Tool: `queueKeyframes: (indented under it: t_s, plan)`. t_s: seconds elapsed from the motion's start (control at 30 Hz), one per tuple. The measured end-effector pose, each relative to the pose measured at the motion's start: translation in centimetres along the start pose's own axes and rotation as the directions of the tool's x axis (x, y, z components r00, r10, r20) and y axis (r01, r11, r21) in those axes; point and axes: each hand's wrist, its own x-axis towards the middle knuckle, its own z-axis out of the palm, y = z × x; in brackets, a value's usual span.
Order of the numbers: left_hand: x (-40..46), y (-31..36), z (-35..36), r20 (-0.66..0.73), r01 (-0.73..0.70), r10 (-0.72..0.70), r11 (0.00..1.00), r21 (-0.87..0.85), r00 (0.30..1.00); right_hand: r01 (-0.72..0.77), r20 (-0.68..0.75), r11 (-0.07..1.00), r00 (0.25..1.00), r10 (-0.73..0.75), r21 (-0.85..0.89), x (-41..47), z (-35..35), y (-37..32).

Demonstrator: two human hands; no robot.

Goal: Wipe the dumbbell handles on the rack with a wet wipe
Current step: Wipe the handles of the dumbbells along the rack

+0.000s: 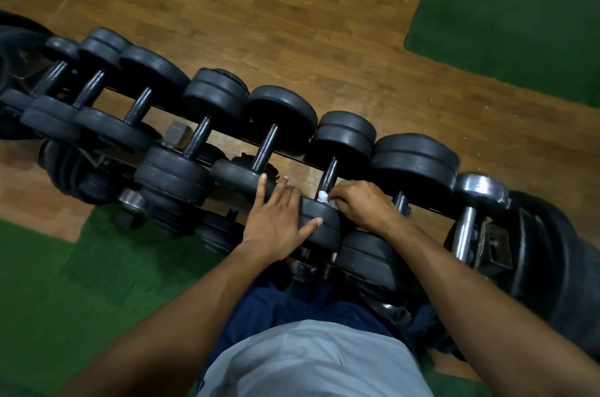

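Along the upper rail of the dumbbell rack (227,133), black dumbbells sit side by side, each handle running away from the person, from near plate to far plate. The right hand (360,205) is curled over a white wet wipe (324,197), pinching it against the near end of 1 dark handle (329,174), just where that bar meets its near plate (319,221). Only a small bunch of the wipe shows between the fingers (341,192); how far it wraps round the bar cannot be told. The left hand (279,221) lies flat, fingers spread and straight, pressing on that same near plate and the one beside it, seemingly to steady the dumbbell.

For the coming stroke, the bar's long axis points away and slightly right from the right hand, so the wipe would likely need to slide outward along it toward the far plate (345,136). The right hand is plainly the nearer one to the bar. Next to the right, another handle (402,201) stands just beside the right wrist, mostly hidden by the plates.
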Motion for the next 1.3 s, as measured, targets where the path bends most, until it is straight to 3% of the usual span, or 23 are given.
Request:
queueKeyframes:
  t_s: [0.37,0.57,0.77,0.9,1.03,1.17,1.3]
  plan:
    - [-0.4,3.1,0.2,-0.034,-0.086,0.080,0.970,-0.229,0.996,-0.289,-0.227,0.957,0.933,0.280,-0.008,-7.0,-1.5,2.2]
    - [-1.1,3.5,-0.2,-0.054,-0.172,0.163,0.945,-0.278,0.985,-0.373,-0.206,0.915,0.918,0.340,-0.155,-9.7,-2.1,1.2]
    - [-1.3,5.7,-0.3,-0.073,-0.272,0.263,0.910,-0.313,0.962,-0.422,-0.218,0.904,0.890,0.400,-0.065,-12.2,-2.2,1.4]
    - [-1.3,7.4,-0.3,-0.033,-0.305,0.310,0.899,-0.313,0.950,-0.389,-0.104,0.920,0.914,0.392,0.049,-12.3,-2.7,2.6]
    - [-1.2,8.4,-0.2,0.023,-0.290,0.309,0.913,-0.286,0.951,-0.341,0.159,0.931,0.934,0.320,0.132,-10.6,-3.6,4.0]
    - [-0.3,8.5,0.0,0.034,-0.294,0.316,0.914,-0.281,0.948,-0.186,0.373,0.982,0.912,0.171,0.006,-8.6,-4.7,4.5]
    - [0.4,8.8,0.1,0.040,-0.294,0.318,0.913,-0.283,0.947,-0.087,0.379,0.984,0.915,0.139,-0.152,-7.6,-4.5,5.1]
